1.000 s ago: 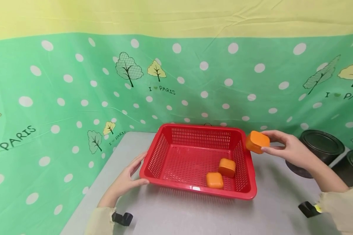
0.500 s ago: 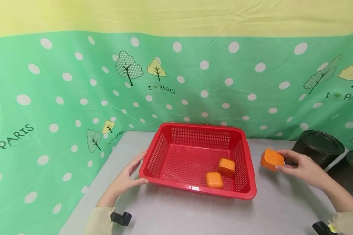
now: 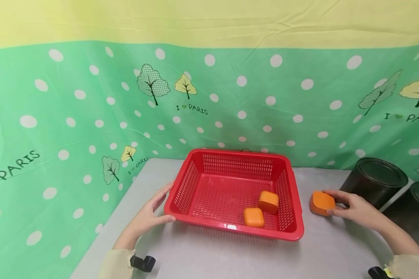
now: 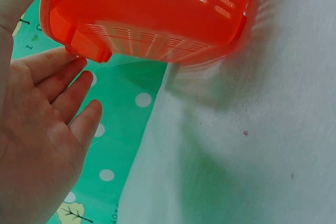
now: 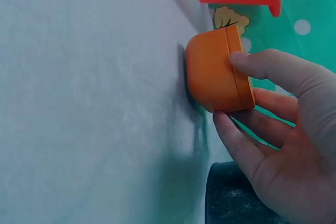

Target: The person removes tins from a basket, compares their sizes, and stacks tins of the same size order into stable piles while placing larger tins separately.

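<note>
In the head view my right hand (image 3: 357, 209) pinches a small orange rounded box (image 3: 322, 203) between thumb and fingertips, low over the table right of the basket. The right wrist view shows a lid seam on that orange box (image 5: 215, 72), and its base at or very near the tabletop. A red plastic basket (image 3: 230, 229) with slotted walls stands mid-table. My left hand (image 3: 144, 219) is at its left end, with fingers fairly straight and touching the rim. Two similar orange boxes, a rear one (image 3: 269, 201) and a front one (image 3: 253, 217), lie in the basket's right part.
Behind my right hand stands a dark lidded canister (image 3: 375, 182), and a second dark canister (image 3: 413, 213) is at the right edge. A green dotted curtain (image 3: 223, 97) hangs behind and left of the light grey table (image 3: 209, 259).
My right hand has carried the orange box from beside the basket's right rim, rightward and down to table level. The left hand and basket have stayed in place.
</note>
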A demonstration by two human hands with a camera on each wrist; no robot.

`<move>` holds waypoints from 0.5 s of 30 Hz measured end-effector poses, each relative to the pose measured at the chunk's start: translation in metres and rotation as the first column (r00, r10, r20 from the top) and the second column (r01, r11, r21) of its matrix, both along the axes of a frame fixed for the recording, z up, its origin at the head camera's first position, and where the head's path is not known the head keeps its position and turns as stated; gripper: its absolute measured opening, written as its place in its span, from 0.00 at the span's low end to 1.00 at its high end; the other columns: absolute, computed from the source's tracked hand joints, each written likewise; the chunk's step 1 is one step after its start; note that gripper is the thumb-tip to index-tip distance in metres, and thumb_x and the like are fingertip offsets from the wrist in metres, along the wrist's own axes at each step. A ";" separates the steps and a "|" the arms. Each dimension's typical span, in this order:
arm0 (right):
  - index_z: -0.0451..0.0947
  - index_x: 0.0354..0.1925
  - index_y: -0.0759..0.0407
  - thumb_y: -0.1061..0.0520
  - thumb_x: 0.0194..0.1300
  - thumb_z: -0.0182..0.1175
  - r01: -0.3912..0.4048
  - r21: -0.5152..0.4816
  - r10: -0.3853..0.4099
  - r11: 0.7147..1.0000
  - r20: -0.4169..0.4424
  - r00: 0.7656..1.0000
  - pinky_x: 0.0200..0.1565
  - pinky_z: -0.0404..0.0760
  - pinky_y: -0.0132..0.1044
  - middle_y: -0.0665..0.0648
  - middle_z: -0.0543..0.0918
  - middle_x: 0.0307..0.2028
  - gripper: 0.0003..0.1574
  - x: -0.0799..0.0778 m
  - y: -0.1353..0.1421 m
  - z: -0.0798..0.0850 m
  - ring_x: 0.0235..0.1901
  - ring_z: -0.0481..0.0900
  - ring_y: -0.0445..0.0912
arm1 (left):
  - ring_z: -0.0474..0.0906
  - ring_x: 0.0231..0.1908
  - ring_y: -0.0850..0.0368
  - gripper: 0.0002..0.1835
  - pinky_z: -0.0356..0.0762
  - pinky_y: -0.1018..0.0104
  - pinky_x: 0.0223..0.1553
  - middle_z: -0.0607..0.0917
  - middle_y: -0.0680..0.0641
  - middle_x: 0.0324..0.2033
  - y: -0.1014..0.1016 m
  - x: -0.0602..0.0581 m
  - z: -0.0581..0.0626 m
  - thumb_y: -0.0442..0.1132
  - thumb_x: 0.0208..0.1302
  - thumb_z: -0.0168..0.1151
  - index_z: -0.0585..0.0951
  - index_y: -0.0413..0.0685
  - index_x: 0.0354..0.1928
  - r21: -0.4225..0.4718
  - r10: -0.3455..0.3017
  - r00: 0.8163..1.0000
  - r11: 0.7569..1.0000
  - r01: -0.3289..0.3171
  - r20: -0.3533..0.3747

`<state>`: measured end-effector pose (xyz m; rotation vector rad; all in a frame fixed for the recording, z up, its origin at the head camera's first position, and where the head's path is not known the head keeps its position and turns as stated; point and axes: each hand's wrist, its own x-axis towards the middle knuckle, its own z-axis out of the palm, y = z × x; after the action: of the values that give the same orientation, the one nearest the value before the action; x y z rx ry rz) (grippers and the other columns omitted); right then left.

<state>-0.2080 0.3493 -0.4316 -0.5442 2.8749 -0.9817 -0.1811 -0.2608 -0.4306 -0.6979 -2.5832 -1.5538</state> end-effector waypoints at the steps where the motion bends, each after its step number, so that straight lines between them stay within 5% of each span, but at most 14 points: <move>1: 0.72 0.61 0.74 0.57 0.59 0.71 0.000 -0.001 0.000 1.000 0.002 1.000 0.41 0.82 0.22 0.75 0.80 0.55 0.36 0.000 0.001 -0.001 0.43 0.68 0.15 | 0.51 0.76 0.67 0.53 0.54 0.87 0.68 0.56 0.38 0.77 0.000 0.000 0.000 0.35 0.51 0.76 0.57 0.45 0.77 0.000 0.000 1.000 1.000 0.000 -0.001; 11: 0.72 0.62 0.72 0.56 0.61 0.70 0.030 -0.039 -0.029 0.999 0.014 0.999 0.42 0.82 0.22 0.73 0.80 0.56 0.36 0.001 0.002 -0.002 0.43 0.69 0.16 | 0.52 0.74 0.75 0.53 0.54 0.86 0.68 0.56 0.37 0.77 -0.001 0.001 -0.001 0.34 0.51 0.76 0.57 0.43 0.77 0.004 -0.002 1.000 1.000 0.002 -0.005; 15: 0.72 0.61 0.71 0.58 0.62 0.69 0.040 -0.100 -0.043 0.994 -0.025 0.999 0.42 0.81 0.18 0.48 0.84 0.53 0.34 0.000 0.004 0.005 0.45 0.71 0.16 | 0.52 0.76 0.68 0.52 0.54 0.86 0.69 0.56 0.38 0.77 0.000 0.000 0.000 0.34 0.52 0.76 0.57 0.43 0.77 0.008 -0.007 1.000 1.000 0.007 0.000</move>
<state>-0.2085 0.3529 -0.4263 -0.5106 2.8846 -1.1380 -0.1810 -0.2606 -0.4305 -0.7072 -2.5765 -1.5648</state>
